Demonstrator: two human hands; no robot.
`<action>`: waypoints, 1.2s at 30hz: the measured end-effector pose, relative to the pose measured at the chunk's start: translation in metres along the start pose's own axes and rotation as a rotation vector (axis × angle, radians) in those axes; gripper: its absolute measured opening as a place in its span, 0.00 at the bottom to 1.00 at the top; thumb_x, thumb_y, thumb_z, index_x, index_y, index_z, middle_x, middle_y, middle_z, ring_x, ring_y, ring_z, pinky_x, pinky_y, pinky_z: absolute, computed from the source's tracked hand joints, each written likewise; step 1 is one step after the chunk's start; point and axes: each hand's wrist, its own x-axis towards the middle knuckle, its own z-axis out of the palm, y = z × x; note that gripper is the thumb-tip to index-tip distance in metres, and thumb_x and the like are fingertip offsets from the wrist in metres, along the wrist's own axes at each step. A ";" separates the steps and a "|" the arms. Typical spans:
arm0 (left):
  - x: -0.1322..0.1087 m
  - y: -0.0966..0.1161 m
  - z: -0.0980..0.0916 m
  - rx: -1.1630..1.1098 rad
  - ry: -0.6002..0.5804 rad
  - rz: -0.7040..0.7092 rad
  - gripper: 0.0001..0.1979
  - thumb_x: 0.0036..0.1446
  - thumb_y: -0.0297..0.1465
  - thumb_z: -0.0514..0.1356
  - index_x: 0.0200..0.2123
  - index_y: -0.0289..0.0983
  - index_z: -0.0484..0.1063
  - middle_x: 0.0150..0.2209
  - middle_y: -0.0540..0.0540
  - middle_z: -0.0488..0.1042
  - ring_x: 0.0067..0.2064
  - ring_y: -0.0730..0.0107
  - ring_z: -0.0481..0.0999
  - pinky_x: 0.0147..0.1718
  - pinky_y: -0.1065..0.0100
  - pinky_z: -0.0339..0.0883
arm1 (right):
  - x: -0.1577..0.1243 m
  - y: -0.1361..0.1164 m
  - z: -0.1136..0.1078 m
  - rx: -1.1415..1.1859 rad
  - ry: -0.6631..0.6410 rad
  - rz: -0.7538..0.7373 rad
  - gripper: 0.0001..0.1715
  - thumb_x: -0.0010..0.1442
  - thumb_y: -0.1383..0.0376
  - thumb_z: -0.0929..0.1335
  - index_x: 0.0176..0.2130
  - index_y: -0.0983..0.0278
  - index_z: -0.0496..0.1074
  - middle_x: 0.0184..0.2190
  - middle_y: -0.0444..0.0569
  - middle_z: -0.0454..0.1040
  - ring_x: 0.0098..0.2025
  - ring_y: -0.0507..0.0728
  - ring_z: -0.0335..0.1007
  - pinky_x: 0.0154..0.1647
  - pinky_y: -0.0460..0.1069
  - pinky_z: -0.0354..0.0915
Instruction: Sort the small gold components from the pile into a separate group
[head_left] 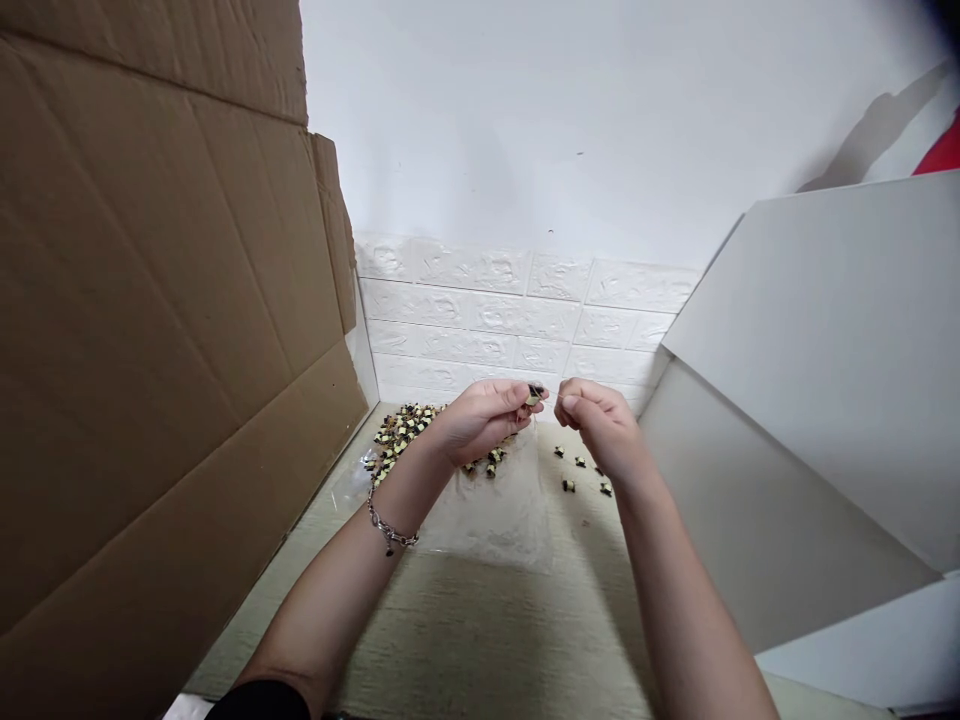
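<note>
My left hand (pixel 484 417) pinches a small black and yellow part (pixel 535 394) between thumb and fingers, raised above the table. My right hand (pixel 600 420) is closed in a pinch just right of it, fingertips almost touching the part; what it holds, perhaps a thin wire, is too fine to name. A heap of the same small parts (pixel 401 428) lies on a clear plastic sheet (pixel 491 515) beneath and left of my left hand. A few separate parts (pixel 581 472) lie on the table under my right hand. A bracelet (pixel 388 528) circles my left wrist.
A tall brown cardboard panel (pixel 165 330) walls off the left side. A white board (pixel 817 400) leans in on the right. A white brick-pattern wall (pixel 510 320) closes the back. The pale wood-grain tabletop (pixel 487 640) runs toward me.
</note>
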 end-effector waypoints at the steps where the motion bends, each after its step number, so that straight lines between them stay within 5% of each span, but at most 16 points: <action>1: 0.000 0.001 -0.001 -0.039 0.017 -0.001 0.12 0.42 0.33 0.64 0.29 0.30 0.72 0.26 0.48 0.68 0.28 0.81 0.65 0.32 0.76 0.59 | 0.000 0.000 -0.001 -0.009 0.013 0.000 0.14 0.52 0.64 0.59 0.18 0.64 0.57 0.16 0.40 0.55 0.22 0.48 0.50 0.24 0.46 0.48; 8: -0.004 0.017 -0.013 -0.221 0.089 0.038 0.09 0.48 0.31 0.60 0.31 0.30 0.70 0.24 0.50 0.66 0.27 0.80 0.65 0.33 0.71 0.65 | -0.001 -0.001 -0.006 0.003 0.272 -0.025 0.13 0.51 0.66 0.59 0.17 0.64 0.56 0.16 0.40 0.53 0.21 0.48 0.48 0.23 0.46 0.47; 15: -0.004 0.016 -0.010 -0.170 0.071 0.050 0.08 0.48 0.31 0.60 0.31 0.31 0.70 0.25 0.49 0.66 0.28 0.80 0.66 0.33 0.71 0.65 | -0.008 -0.023 0.002 -0.020 0.305 -0.013 0.09 0.53 0.63 0.61 0.23 0.63 0.63 0.18 0.41 0.57 0.22 0.48 0.52 0.23 0.45 0.51; 20: -0.003 0.010 -0.008 -0.090 0.032 0.056 0.11 0.45 0.31 0.62 0.32 0.30 0.71 0.26 0.49 0.67 0.28 0.81 0.65 0.32 0.74 0.63 | -0.010 -0.033 0.014 -0.239 0.400 -0.108 0.05 0.53 0.63 0.63 0.30 0.62 0.66 0.23 0.42 0.63 0.25 0.48 0.56 0.25 0.45 0.55; 26: -0.002 0.004 -0.001 -0.036 0.022 0.012 0.10 0.43 0.31 0.64 0.27 0.29 0.70 0.25 0.49 0.65 0.28 0.81 0.63 0.32 0.75 0.60 | -0.010 -0.034 0.020 -0.671 0.410 -0.327 0.07 0.55 0.66 0.62 0.31 0.61 0.69 0.29 0.46 0.66 0.32 0.51 0.61 0.31 0.48 0.59; 36: -0.001 0.004 0.000 0.050 -0.023 0.031 0.11 0.46 0.33 0.62 0.30 0.29 0.71 0.28 0.48 0.66 0.30 0.80 0.62 0.34 0.73 0.56 | -0.009 -0.028 0.019 -0.743 0.373 -0.391 0.07 0.54 0.67 0.63 0.33 0.60 0.70 0.29 0.46 0.66 0.31 0.50 0.62 0.29 0.46 0.61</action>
